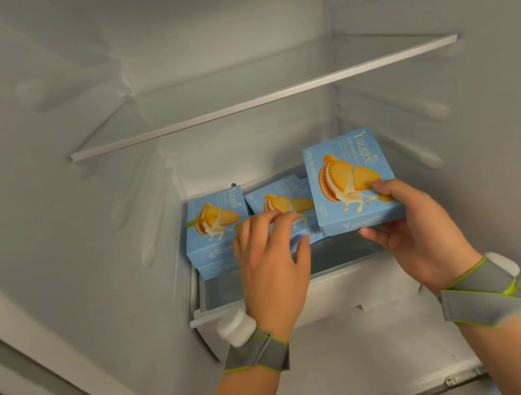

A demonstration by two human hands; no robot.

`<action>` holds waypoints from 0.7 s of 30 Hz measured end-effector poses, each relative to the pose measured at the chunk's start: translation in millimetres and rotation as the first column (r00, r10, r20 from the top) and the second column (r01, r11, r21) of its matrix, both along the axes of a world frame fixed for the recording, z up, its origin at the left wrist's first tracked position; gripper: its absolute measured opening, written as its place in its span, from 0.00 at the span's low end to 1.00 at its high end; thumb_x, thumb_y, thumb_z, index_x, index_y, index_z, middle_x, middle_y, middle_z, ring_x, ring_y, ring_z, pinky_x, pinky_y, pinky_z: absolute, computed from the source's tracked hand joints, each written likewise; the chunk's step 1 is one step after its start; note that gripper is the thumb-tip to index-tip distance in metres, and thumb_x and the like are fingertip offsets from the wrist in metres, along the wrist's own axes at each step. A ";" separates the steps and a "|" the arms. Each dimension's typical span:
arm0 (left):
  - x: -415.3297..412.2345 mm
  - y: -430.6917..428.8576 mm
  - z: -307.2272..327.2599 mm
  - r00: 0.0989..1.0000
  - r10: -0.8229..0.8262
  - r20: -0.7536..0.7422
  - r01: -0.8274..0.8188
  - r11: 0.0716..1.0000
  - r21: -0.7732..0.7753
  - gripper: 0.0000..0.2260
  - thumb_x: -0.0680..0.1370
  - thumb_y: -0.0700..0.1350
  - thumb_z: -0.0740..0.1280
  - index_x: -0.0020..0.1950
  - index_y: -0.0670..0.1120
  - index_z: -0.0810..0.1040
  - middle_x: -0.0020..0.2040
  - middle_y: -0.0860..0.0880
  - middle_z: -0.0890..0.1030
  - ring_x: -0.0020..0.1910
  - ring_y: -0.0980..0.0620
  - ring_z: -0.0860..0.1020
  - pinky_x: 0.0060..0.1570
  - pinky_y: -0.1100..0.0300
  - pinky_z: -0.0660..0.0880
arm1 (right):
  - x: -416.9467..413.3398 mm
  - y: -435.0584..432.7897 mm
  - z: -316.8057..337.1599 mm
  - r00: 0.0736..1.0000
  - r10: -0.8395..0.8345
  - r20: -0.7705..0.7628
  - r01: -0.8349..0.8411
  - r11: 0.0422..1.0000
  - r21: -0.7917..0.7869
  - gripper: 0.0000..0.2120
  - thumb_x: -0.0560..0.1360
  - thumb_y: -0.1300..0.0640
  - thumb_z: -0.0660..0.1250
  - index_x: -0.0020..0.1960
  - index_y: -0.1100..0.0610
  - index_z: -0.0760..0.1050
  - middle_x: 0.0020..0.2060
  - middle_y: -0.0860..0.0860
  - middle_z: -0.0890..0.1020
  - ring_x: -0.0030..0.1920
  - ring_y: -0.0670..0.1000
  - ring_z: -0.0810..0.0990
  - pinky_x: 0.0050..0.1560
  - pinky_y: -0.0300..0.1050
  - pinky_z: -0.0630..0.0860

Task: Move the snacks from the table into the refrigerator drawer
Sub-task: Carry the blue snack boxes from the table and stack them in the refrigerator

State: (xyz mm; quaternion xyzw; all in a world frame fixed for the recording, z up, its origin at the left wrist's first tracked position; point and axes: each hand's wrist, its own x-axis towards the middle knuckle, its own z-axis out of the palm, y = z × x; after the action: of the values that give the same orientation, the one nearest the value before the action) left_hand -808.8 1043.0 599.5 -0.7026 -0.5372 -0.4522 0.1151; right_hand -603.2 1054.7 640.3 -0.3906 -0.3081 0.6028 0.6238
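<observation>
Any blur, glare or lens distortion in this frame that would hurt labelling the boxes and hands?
Head view: wide-angle bending bows the glass shelf and fridge walls; lighting is soft and even, without hard glare; the box in the right hand prints sharply, while the left hand and the boxes under it are slightly motion-smeared; frame edges are soft.

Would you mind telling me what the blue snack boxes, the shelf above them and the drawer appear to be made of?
The snack box in the right hand looks like printed cardboard with a slight sheen: sharp folded edges, flat faces. The shelf seems to be clear glass, since the back wall shows through it, with a pale trim along the front. The drawer looks like smooth white plastic, probably translucent at the front.
</observation>
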 end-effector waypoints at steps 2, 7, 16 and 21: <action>-2.9 12.1 4.8 0.981 0.028 -0.194 -0.055 0.989 -0.134 0.24 0.73 0.55 0.76 0.67 0.51 0.78 0.63 0.52 0.76 0.65 0.45 0.73 0.69 0.42 0.67 | 1.5 2.4 -1.0 1.000 -0.001 0.011 0.001 1.000 0.001 0.12 0.77 0.54 0.71 0.59 0.55 0.83 0.51 0.53 0.85 0.49 0.52 0.86 0.42 0.47 0.82; -8.3 30.7 5.8 0.945 0.066 -0.321 -0.160 0.948 -0.274 0.27 0.70 0.56 0.78 0.67 0.54 0.78 0.63 0.54 0.78 0.66 0.46 0.74 0.71 0.34 0.63 | 4.3 8.6 0.0 0.997 -0.045 0.062 0.043 0.999 0.032 0.13 0.77 0.56 0.71 0.60 0.59 0.82 0.49 0.54 0.86 0.48 0.53 0.85 0.42 0.47 0.82; -33.7 53.5 9.8 0.938 0.098 -0.332 -0.204 0.931 -0.301 0.27 0.71 0.55 0.77 0.70 0.52 0.78 0.66 0.50 0.78 0.68 0.43 0.73 0.68 0.41 0.66 | 4.3 42.2 -11.9 0.947 -0.233 0.221 0.216 0.971 0.098 0.12 0.80 0.55 0.69 0.62 0.55 0.81 0.53 0.53 0.87 0.46 0.50 0.85 0.37 0.44 0.81; -51.2 48.2 -2.5 0.955 0.220 -0.198 -0.250 0.957 -0.143 0.24 0.74 0.62 0.71 0.64 0.50 0.82 0.61 0.47 0.80 0.64 0.42 0.76 0.66 0.41 0.68 | 1.0 65.7 -21.2 0.903 -0.288 0.320 0.255 0.957 0.140 0.16 0.81 0.50 0.68 0.66 0.53 0.80 0.53 0.52 0.87 0.49 0.52 0.85 0.37 0.44 0.81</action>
State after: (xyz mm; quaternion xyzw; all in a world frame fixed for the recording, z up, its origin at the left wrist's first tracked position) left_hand -860.0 1091.2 597.0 -0.6785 -0.6406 -0.3232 0.1573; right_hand -602.1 1120.4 619.1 -0.4968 -0.3810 0.4190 0.6576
